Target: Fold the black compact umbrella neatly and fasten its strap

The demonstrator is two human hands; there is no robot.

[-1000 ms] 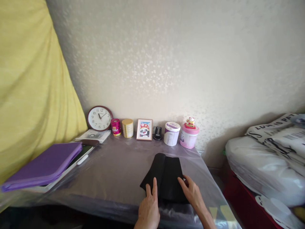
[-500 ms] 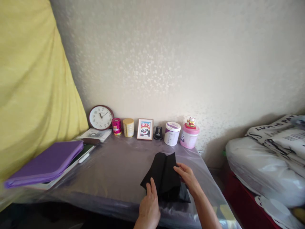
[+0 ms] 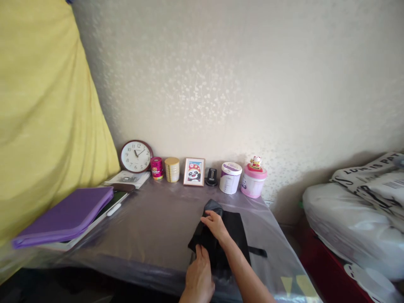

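Observation:
A black cloth item (image 3: 235, 227), folded over itself, lies at the table's front right; I cannot tell its exact kind. From its right side a short black strap (image 3: 258, 251) sticks out onto the table. My left hand (image 3: 199, 269) grips its lower left edge, the fingers close together against the cloth and the thumb hidden. Higher up, my right hand (image 3: 216, 225) reaches across the cloth and pinches a fold near the top left. A greyish, shinier flap (image 3: 213, 205) shows just beyond the right fingers.
Along the wall stand a clock (image 3: 136, 156), a pink tin (image 3: 156, 168), a yellow-lidded jar (image 3: 172, 170), a framed panda picture (image 3: 194, 171) and two tubs (image 3: 230, 178). Left lies a purple folder (image 3: 65, 214). Bagged bedding (image 3: 350, 227) is right of the table (image 3: 151, 227).
My right hand has moved left from the cloth's right edge to its upper left, folding part over. The strap now shows on the right. My left hand stays at the lower left edge.

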